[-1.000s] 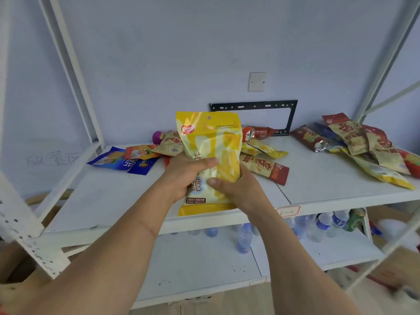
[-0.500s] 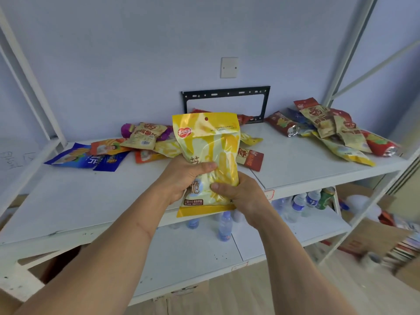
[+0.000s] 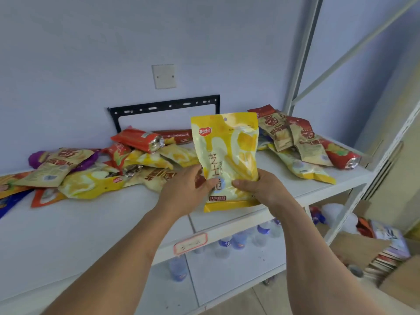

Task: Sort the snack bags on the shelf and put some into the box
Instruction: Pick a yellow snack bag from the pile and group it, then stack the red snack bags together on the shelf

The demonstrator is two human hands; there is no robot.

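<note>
Yellow glossy plastic snack pouch w/ red logo [image 3: 226, 159] is held upright above the white metal shelf [image 3: 91, 223] front edge. Left hand [image 3: 185, 193] and right hand [image 3: 261, 188] both grip its lower half, thumbs on the front. Prob light, soft, crinkly, slick film; contents likely crushable. Best held at bottom seam or edges, not squeezed mid-body.

Bare shelf front, cluttered back

The white shelf [image 3: 68, 233] is bare near-left; snack bag heaps [image 3: 109, 171] crowd far-left, another pile [image 3: 302, 142] far-right.
</note>
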